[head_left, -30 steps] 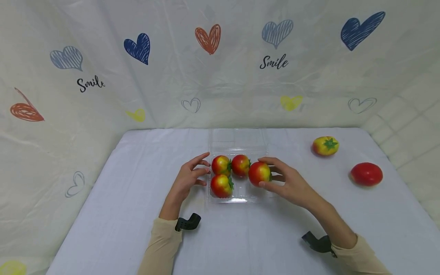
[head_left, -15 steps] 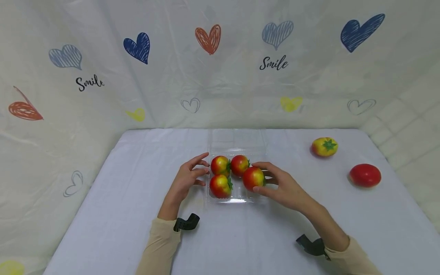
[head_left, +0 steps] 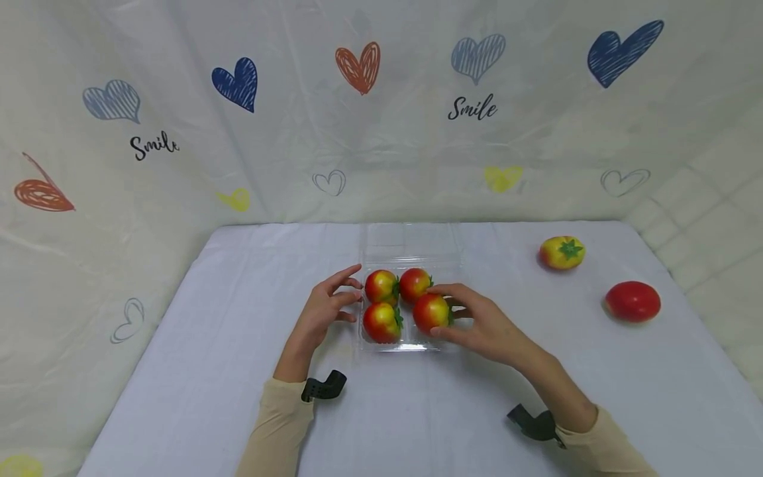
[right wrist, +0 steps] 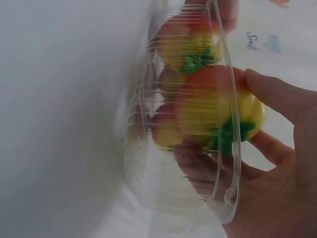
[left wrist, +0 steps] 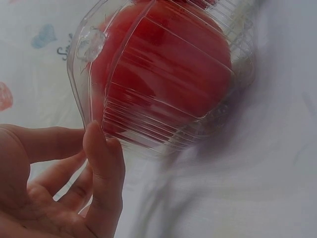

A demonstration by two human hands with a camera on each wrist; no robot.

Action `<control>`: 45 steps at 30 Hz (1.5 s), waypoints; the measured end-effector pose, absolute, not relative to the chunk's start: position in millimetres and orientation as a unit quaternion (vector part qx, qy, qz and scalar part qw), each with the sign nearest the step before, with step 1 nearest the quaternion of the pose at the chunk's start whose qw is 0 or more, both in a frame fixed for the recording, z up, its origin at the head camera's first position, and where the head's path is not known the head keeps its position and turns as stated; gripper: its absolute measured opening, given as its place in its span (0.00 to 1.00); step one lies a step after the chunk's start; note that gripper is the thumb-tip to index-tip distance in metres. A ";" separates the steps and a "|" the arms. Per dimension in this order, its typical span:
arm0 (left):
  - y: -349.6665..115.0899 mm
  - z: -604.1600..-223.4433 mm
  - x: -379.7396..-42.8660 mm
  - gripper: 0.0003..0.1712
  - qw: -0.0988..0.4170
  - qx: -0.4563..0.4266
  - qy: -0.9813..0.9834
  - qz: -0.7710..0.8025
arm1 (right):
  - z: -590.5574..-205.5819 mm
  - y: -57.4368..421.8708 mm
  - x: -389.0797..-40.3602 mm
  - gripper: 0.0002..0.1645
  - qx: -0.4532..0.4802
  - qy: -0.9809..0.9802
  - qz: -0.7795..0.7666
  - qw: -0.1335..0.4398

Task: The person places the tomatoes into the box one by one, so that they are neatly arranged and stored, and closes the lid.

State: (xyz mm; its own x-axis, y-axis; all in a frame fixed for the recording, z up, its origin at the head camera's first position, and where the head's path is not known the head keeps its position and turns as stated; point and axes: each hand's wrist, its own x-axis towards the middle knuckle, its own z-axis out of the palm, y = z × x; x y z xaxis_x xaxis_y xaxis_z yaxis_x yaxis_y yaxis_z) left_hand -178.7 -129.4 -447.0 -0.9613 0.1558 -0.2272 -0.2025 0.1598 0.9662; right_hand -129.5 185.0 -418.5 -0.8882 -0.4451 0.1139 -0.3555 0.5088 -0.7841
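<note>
A lidded clear plastic container sits mid-table with its lid tipped back. In it are three red-and-yellow tomatoes: one back left, one front left, one back right. My right hand holds a fourth such tomato by its right side, low over the front right of the container. In the right wrist view, this tomato shows partly through the clear wall, thumb on top and fingers beneath. My left hand is at the container's left rim; thumb and finger pinch it in the left wrist view.
Off to the right lie a yellow-and-red tomato with a green calyx and, nearer, a plain red tomato. A white cloth covers the table. Behind it hangs a pale curtain printed with hearts.
My right hand has carried its tomato left and slightly toward me, from the container's right edge to over its front right part. The left hand has stayed at the left rim.
</note>
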 end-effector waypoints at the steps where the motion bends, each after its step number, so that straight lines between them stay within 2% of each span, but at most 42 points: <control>1: -129.3 -447.0 -178.6 0.32 0.137 -0.016 0.749 0.648 | -418.9 184.4 -129.7 0.39 -0.233 0.867 -0.437 0.050; 28: -129.7 -450.4 -180.1 0.32 0.133 -0.019 0.750 0.647 | -422.6 166.8 -130.4 0.41 -0.212 0.879 -0.418 0.091; 36: -129.0 -448.6 -178.5 0.32 0.134 -0.015 0.748 0.649 | -424.9 164.4 -131.1 0.30 -0.230 0.872 -0.425 0.077; 45: -128.5 -448.2 -178.0 0.32 0.138 -0.018 0.741 0.657 | -424.9 164.8 -130.2 0.29 -0.224 0.870 -0.432 0.084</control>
